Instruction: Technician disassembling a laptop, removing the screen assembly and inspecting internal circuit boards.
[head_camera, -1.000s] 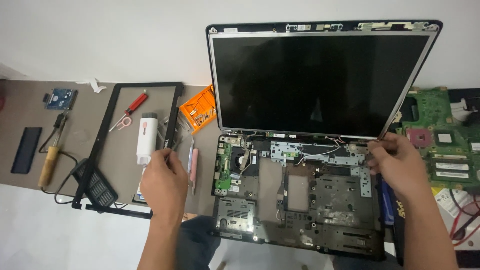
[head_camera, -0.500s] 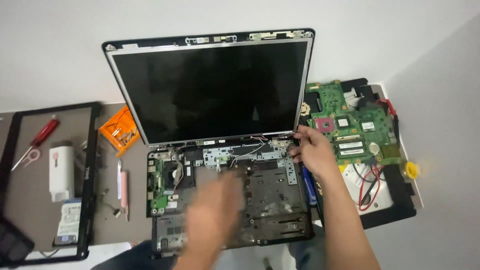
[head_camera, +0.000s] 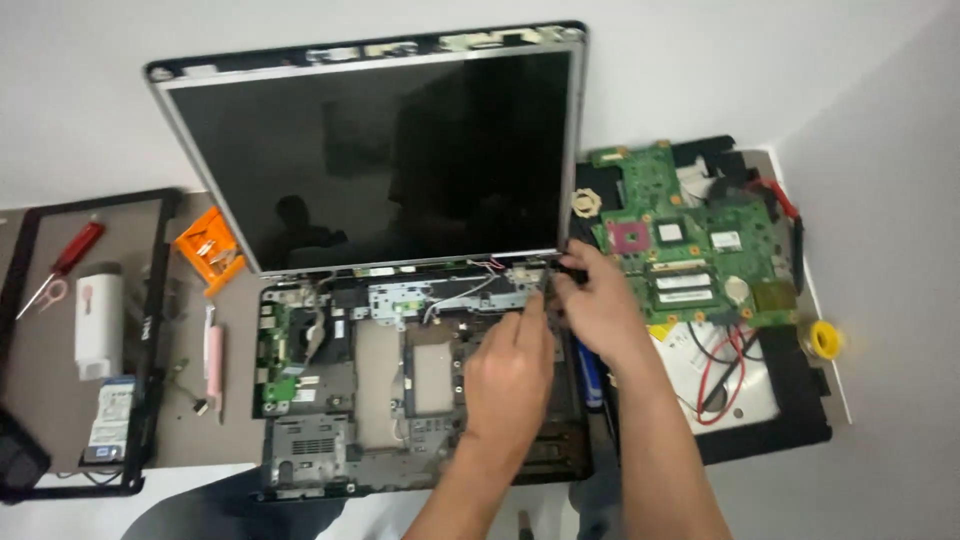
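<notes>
Stripped laptop base (head_camera: 400, 390) sits mid-worktop, screen (head_camera: 380, 150) upright. Both hands at its right rear hinge (head_camera: 528, 280): left hand (head_camera: 510, 375) finger pointing onto it, right hand (head_camera: 600, 300) fingertips pinched at it; what they pinch, can't tell. Green motherboard (head_camera: 690, 240) lies toward the right edge.

Both hands are parked at the right hinge (head_camera: 528, 278) of a stripped laptop base (head_camera: 330, 400): left hand (head_camera: 512, 375) pointing at it, right hand (head_camera: 598, 300) pinching there. Green motherboard (head_camera: 690, 235) is laid alongside.

Green motherboard (head_camera: 690, 240), red screwdriver (head_camera: 70, 255), yellow roll (head_camera: 826, 340)
</notes>
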